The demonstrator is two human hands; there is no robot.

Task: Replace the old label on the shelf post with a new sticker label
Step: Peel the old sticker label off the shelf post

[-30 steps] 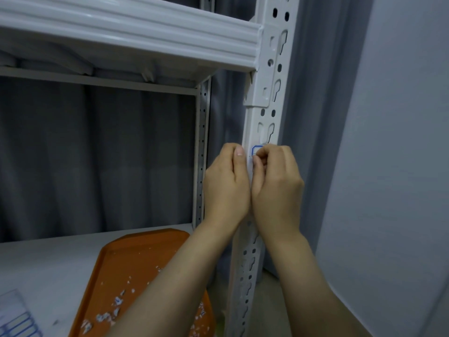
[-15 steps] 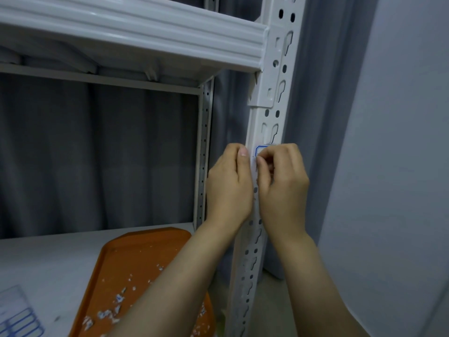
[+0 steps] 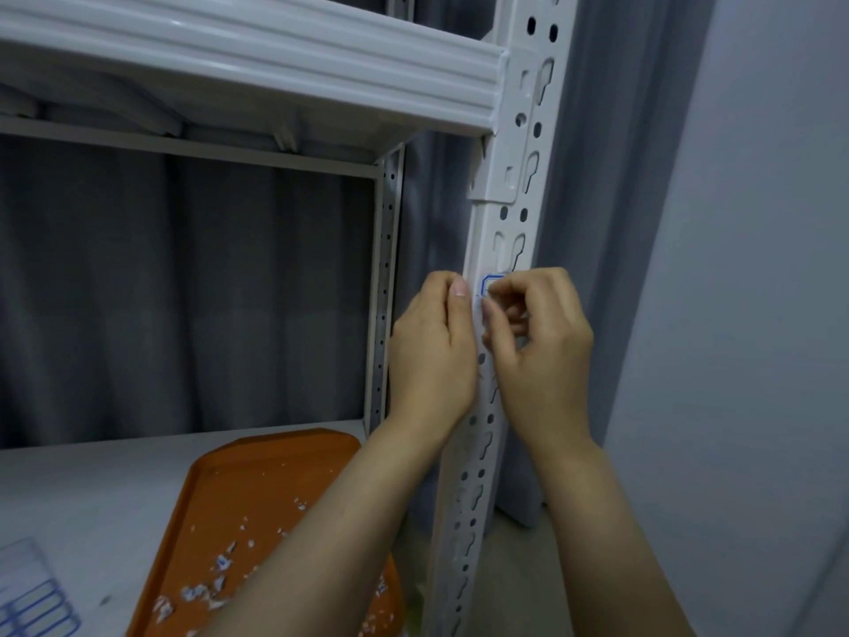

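A small white sticker label [image 3: 489,282] with a rounded blue border sat on the front face of the white perforated metal shelf post [image 3: 504,232], below the bracket of the white ribbed shelf beam [image 3: 257,52]. Only its upper left corner showed. Fingers covered the rest, so any writing on it could not be read.

The right hand [image 3: 544,349] was clenched at the label. Its thumb and forefinger were curled, with their tips meeting on the label's lower left part in a pinch, and the other fingers were folded in behind them. The left hand [image 3: 432,356] lay against the post's left side, just beside the right hand. Its thumb stood upright with the tip touching the post's edge, level with the label. Its other fingers were curled over out of sight, so whether they held anything could not be told.

Lower left, on the pale shelf board [image 3: 69,489], lay a flat orange plastic tray [image 3: 271,462] strewn with small white and blue paper scraps [image 3: 220,583]. Well apart from the post, at the lower left corner, lay a clear sheet of blue-bordered blank labels [image 3: 34,606], too blurred to read. A grey pleated curtain [image 3: 206,291] hung behind the shelf.
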